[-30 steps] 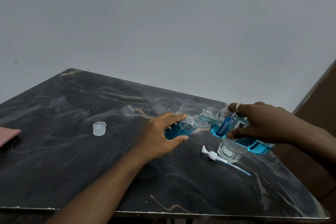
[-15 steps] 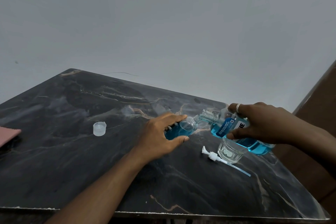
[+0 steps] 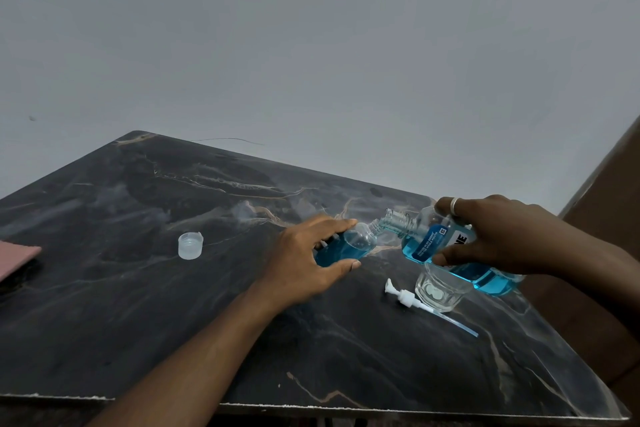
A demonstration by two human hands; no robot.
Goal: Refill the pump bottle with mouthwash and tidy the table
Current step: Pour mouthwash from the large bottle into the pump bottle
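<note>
Blue-filled, two bottles meet neck to neck: left fingers (image 3: 332, 224) wrap the pump bottle (image 3: 349, 246), right fingers (image 3: 450, 258) clasp the tilted mouthwash bottle (image 3: 426, 243) near one glass (image 3: 440, 291) and one pump head (image 3: 405, 296), open bench (image 3: 138, 322) lying left around one cap (image 3: 189, 245).

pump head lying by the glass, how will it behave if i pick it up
The pump head is small plastic, so probably light. Its thin dip tube would likely flex. Lying on its side, it might roll if nudged.

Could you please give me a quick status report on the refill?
Left hand grips tilted pump bottle; right hand tips mouthwash bottle, neck to neck. Pump bottle partly blue. Pump head, glass close beneath right hand.
</note>
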